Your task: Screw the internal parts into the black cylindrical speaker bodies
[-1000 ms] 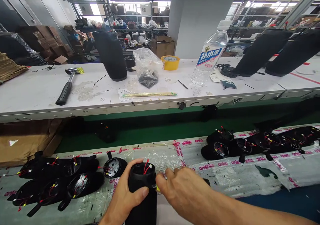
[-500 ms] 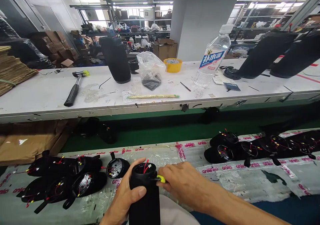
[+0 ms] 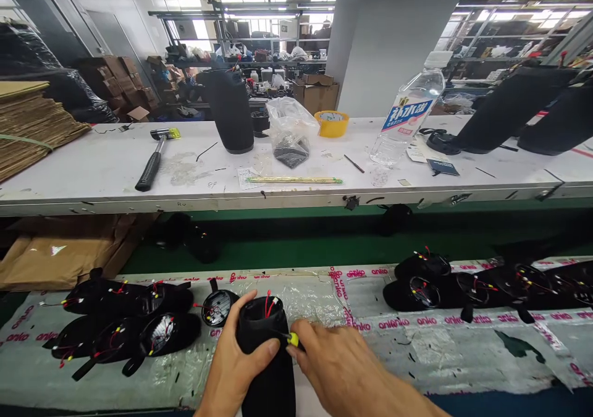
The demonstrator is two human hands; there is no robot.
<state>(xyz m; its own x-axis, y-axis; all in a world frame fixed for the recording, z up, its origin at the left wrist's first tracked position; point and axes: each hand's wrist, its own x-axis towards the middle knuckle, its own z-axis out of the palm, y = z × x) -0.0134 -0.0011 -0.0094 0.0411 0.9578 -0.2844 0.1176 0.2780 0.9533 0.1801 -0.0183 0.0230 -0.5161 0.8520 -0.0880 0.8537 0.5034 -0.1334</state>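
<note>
My left hand point(image 3: 241, 361) wraps around the upper part of an upright black fabric-covered cylinder point(image 3: 269, 377), likely a speaker body, with its lower end hidden below the frame. Red wires point(image 3: 269, 304) stick out of its open top. My right hand point(image 3: 328, 364) is at the cylinder's side, its fingertips pinching a small yellow-tipped connector point(image 3: 293, 340) on a thin dark wire. The wire runs toward the cylinder's open top.
A round black end cap with wires point(image 3: 217, 307) lies by my left hand on the plastic-covered belt point(image 3: 296, 296). Several wired black cylinders point(image 3: 125, 324) lie left, more point(image 3: 467, 290) right. Beyond stands a white bench point(image 3: 92, 170) holding a hammer point(image 3: 152, 160) and water bottle point(image 3: 407, 111).
The whole scene has shifted right in view. My right hand has drawn nearer the cylinder with the yellow-tipped connector, and my left hand keeps its hold.
</note>
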